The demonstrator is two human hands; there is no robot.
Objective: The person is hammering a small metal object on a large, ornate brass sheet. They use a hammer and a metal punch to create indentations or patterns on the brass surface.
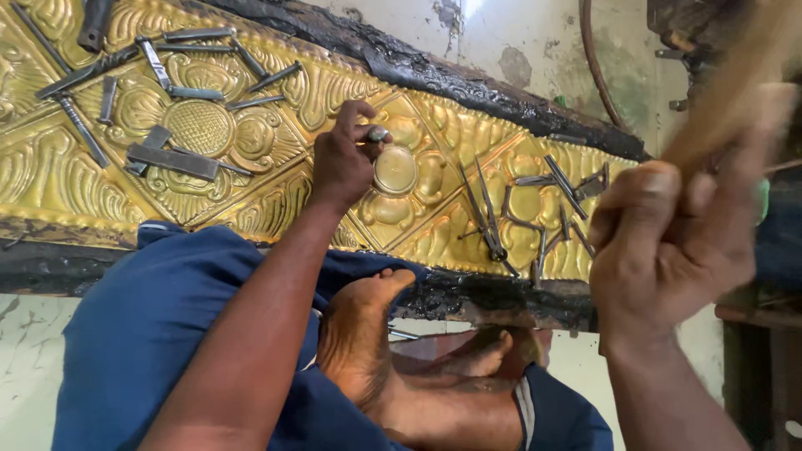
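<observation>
Two hands: right grips one handle, left one punch.

A gleaming golden brass sheet is embossed throughout with scrolling leaves, ribbed feather-like bands, diamond frames and flower shapes; one round rosette carries a fine cross-hatched mesh, while a smooth plain disc sits at the centre of a petalled bloom. A rough black, tar-like bed edges the sheet above and below. Dull grey steel punches lie scattered over the gold, some darkened to near black, and a grey steel compass lies among them. A silvery-grey punch shows at the left hand. The trousers are deep blue. The wall is pale, off-white, blotched with grey-green stains. The blurred handle is light tan.
</observation>
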